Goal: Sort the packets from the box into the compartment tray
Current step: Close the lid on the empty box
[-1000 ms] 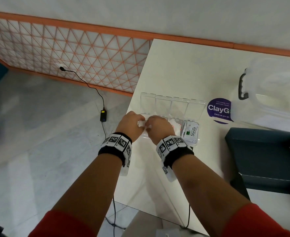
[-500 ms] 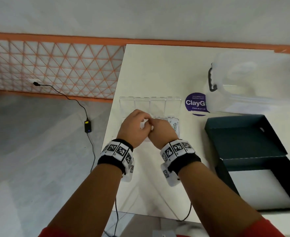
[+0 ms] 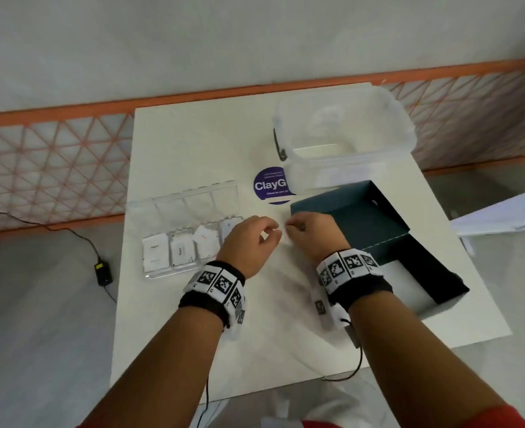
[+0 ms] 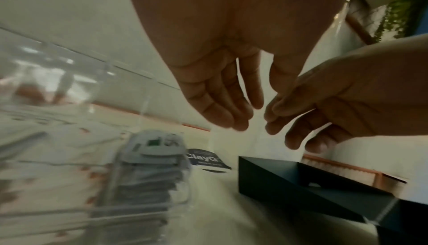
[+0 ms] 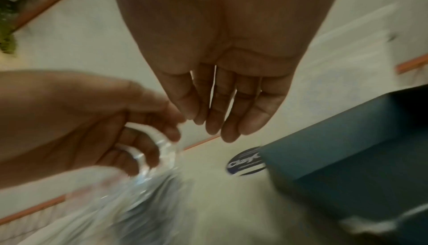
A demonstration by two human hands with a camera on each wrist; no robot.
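Note:
The clear compartment tray (image 3: 162, 208) lies at the table's left with its lid folded back. White packets (image 3: 182, 250) fill its near row; the rightmost stack (image 4: 152, 159) carries a green mark. My left hand (image 3: 270, 233) hovers at the tray's right end, fingers loosely curled and empty (image 4: 231, 119). My right hand (image 3: 292, 225) hangs just beside it, near the dark box (image 3: 350, 211), fingers relaxed and holding nothing (image 5: 220, 130). The fingertips of the two hands nearly meet. The box stands open, and its floor (image 3: 404, 274) looks pale.
A large clear plastic tub (image 3: 344, 140) with a black handle stands at the table's back right. A round purple ClayGo sticker (image 3: 270, 185) lies between tub and tray. The table's left edge (image 3: 128, 242) is close to the tray. A cable hangs off the front edge.
Both hands were pinched together over the tray's compartments; now they have come off it to the right and hold nothing. The head view has swung right, bringing the whole box into sight.

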